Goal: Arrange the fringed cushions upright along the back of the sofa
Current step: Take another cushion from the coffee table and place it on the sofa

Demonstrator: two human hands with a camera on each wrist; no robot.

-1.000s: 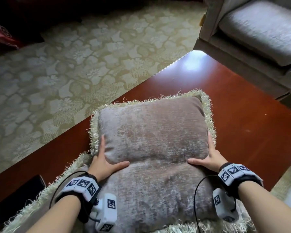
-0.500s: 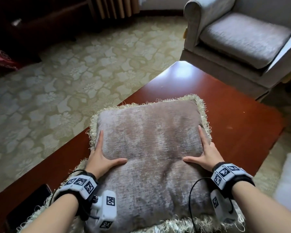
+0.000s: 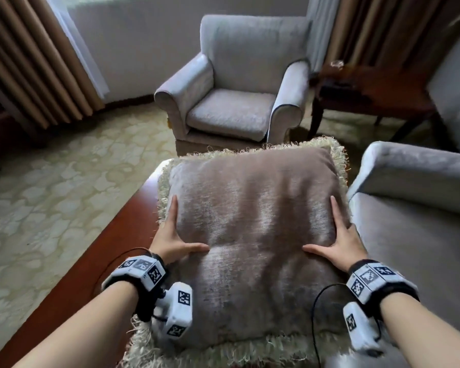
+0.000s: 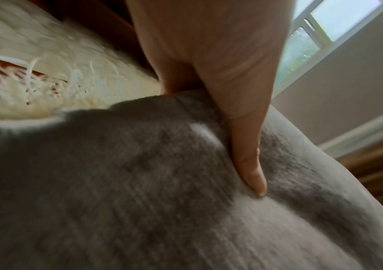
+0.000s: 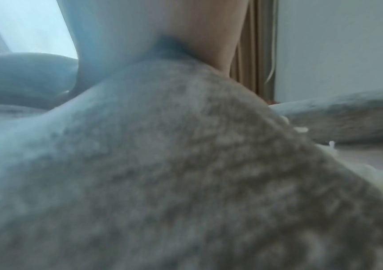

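- Left hand [image 3: 173, 241]: set against the left side of the fringed cushion [image 3: 252, 235]. Thumb lies across the top face; index finger runs straight along the side edge. The remaining fingers are hidden under the edge, so a hold from below cannot be confirmed in the head view.
- Left wrist view: thumb [image 4: 248, 155] presses a dent into the grey-brown pile of the cushion [image 4: 139, 201]; the other fingers pass behind the edge, out of sight.
- Right hand [image 3: 341, 239]: mirrors the left on the cushion's right side, thumb across the top face, index finger straight along the edge.
- Right wrist view: blurred; only the cushion fabric [image 5: 174, 173] and part of the hand [image 5: 209, 36] can be made out.
- Cushion: held between both hands, top face toward the camera, cream fringe [image 3: 250, 151] round its rim. It sits above the near end of a red-brown wooden table [image 3: 96, 274], just beside the grey sofa [image 3: 414, 216] on the right.
- Second fringe [image 3: 144, 341]: shows beneath the cushion's near edge.
- Surroundings: grey armchair [image 3: 231, 83] beyond the table; patterned carpet [image 3: 51, 195] to the left; brown curtains [image 3: 32, 57] at the window.
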